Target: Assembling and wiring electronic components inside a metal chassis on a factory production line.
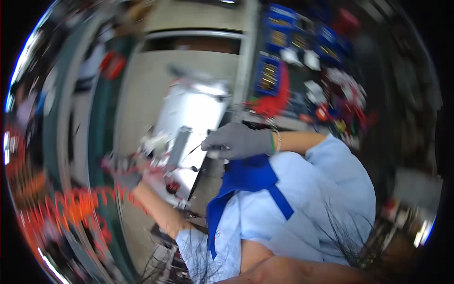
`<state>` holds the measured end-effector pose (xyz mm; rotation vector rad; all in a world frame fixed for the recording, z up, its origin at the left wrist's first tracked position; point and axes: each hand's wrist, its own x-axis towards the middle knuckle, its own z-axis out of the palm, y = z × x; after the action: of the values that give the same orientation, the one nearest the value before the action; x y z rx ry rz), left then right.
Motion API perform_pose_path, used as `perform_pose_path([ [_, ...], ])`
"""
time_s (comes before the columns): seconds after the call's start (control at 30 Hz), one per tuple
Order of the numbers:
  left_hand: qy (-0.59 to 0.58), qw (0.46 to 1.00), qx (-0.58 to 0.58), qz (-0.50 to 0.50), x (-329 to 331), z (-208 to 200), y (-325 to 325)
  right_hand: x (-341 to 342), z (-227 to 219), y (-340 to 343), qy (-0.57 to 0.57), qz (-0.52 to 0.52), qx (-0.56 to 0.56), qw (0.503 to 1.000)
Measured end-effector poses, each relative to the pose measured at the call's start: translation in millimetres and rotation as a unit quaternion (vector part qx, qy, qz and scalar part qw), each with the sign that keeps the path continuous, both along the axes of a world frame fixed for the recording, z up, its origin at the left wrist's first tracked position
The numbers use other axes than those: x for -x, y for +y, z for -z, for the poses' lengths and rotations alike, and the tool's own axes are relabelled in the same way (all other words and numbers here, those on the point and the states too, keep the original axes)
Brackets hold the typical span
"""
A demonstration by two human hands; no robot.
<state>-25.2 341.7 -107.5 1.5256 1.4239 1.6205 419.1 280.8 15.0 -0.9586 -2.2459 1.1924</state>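
Observation:
My right hand (239, 141), in a grey glove with a bracelet at the wrist, is over the near side of a bright white panel (203, 111). Its fingers are curled closed; a small dark piece shows at them, too blurred to name. Beside these fingers, a grey block-like part (179, 144) lies on the panel. Out to the left is my left hand (127, 180), gloved and smeared by motion, close to a red coiled hose (80, 203). Its fingers cannot be made out. A pinkish-red blurred cable or tube (151, 170) runs between that hand and the panel.
Blue bins (268, 75) with small brass-coloured parts stand at the upper right. Near them lie a red cloth-like thing (276, 99) and a jumble of white and red pieces (345, 94). Long green-and-grey rails (101, 123) run along the left side.

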Motion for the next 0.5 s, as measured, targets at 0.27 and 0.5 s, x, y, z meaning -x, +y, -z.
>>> perform_pose_path([
  [0.27, -0.489, 0.781, 0.146, 0.36, -8.2, -31.7, 26.2, -266.0, 163.7, -121.9, -0.123, 0.702, 0.054, 0.699],
  [0.5, -0.547, 0.763, 0.157, 0.308, 3.1, -37.1, 14.9, -434.1, 201.5, -201.3, -0.384, 0.672, -0.026, 0.633],
])
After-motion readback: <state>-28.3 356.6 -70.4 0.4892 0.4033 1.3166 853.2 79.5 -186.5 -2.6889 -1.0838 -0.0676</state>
